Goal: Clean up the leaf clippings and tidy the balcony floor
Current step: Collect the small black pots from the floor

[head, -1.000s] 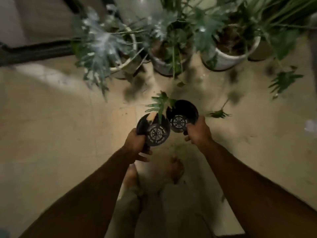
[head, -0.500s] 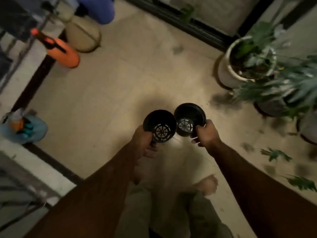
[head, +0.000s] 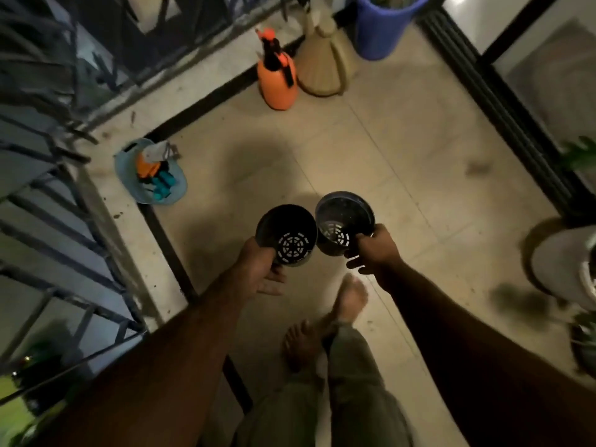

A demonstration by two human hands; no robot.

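Two black plastic nursery pots are held side by side over the balcony floor [head: 403, 150], well nearer the person than the orange pressure sprayer [head: 277, 82] standing at the floor's far edge. The left hand [head: 261, 269] grips the left pot [head: 283, 227] low on its wall, fingers curled under the base. The right hand [head: 374, 250] grips the right pot [head: 342, 211] by its side, thumb and fingers closed on it. The pots sit rim to rim, touching or just apart; I cannot tell which. Each is round, thin-walled and smooth, and a pale slotted drainage grid shows through its open mouth.

The floor is matt beige tile with thin grout lines and a dark border strip. Leaf clippings are hard to make out: a small dark smudge [head: 477, 167], right of the sprayer and nearer the person, may be debris, but blur and dim light hide its form.

Just right of the sprayer leans a straw-coloured, fan-shaped woven broom [head: 322, 69], and beyond that stands a blue bucket [head: 383, 30] cut off by the top edge. Left of the sprayer and nearer, a shallow light-blue basin [head: 129, 179] holds orange and teal tools too blurred to name. A dark metal railing [head: 48, 150] runs farther left. Far right of the sprayer a white planter [head: 558, 269] is cut by the frame edge. Bare feet [head: 351, 298] show below the pots, smeared by motion.
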